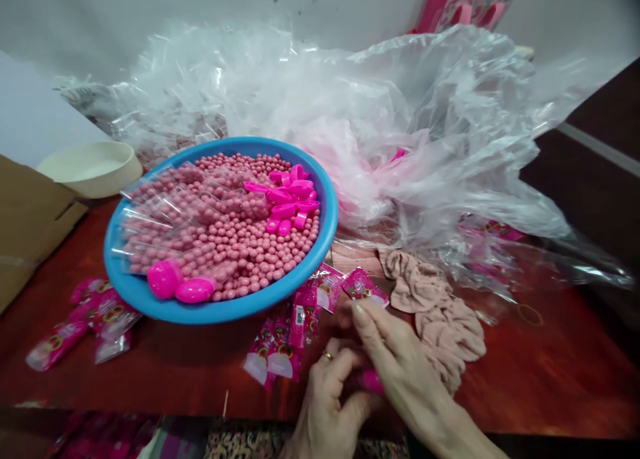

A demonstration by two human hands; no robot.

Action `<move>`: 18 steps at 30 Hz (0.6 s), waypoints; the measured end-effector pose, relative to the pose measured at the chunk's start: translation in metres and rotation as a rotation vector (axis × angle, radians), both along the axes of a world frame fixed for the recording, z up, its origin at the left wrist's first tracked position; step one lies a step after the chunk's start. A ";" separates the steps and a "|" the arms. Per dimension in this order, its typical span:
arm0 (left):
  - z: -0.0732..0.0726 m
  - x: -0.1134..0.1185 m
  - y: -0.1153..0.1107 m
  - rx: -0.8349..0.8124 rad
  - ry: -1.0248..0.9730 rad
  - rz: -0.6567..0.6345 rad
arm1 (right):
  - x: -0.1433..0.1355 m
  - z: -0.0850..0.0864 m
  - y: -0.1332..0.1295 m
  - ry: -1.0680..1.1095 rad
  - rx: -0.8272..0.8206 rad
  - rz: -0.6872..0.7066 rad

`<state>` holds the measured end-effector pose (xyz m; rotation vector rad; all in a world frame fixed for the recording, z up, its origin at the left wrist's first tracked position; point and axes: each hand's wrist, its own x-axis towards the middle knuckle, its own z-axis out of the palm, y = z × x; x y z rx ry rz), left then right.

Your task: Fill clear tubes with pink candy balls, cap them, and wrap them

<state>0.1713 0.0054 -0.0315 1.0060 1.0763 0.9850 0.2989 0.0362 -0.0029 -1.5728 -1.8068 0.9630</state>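
My left hand [333,395], with a ring on one finger, curls round a small bright pink piece [371,381] near the table's front edge. Most of that piece is hidden, so its kind does not show. My right hand [395,352] reaches over it from the right, its fingers drawn together; what they grip is hidden. Just beyond my hands lie several printed pink packets [304,315]. A blue basin [220,312] stands behind them, full of pink beads [250,259]. On the beads rest filled clear tubes [185,212] and bright pink plastic pieces [287,199].
A crumpled tan cloth [445,312] lies to the right of my hands. Clear plastic bags [430,112] pile up along the wall. At left are a cream bowl [93,172], a cardboard box [33,225] and finished-looking pink packs [97,319].
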 end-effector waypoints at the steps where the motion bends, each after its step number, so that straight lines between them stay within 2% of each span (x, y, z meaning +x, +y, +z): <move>1: -0.002 0.001 0.002 0.018 0.043 -0.024 | -0.005 -0.006 0.003 -0.025 -0.039 -0.001; 4: -0.004 0.000 0.007 0.059 0.045 -0.099 | -0.011 -0.020 0.002 -0.085 -0.091 0.027; 7: -0.005 -0.003 0.006 0.077 -0.018 -0.091 | -0.010 -0.029 -0.007 -0.104 -0.102 0.093; 13: -0.012 -0.008 0.000 -0.142 -0.154 -0.068 | -0.005 -0.050 -0.029 -0.186 -0.074 0.168; 18: -0.014 -0.013 0.003 -0.198 -0.198 -0.105 | -0.003 -0.047 -0.040 -0.286 -0.016 0.206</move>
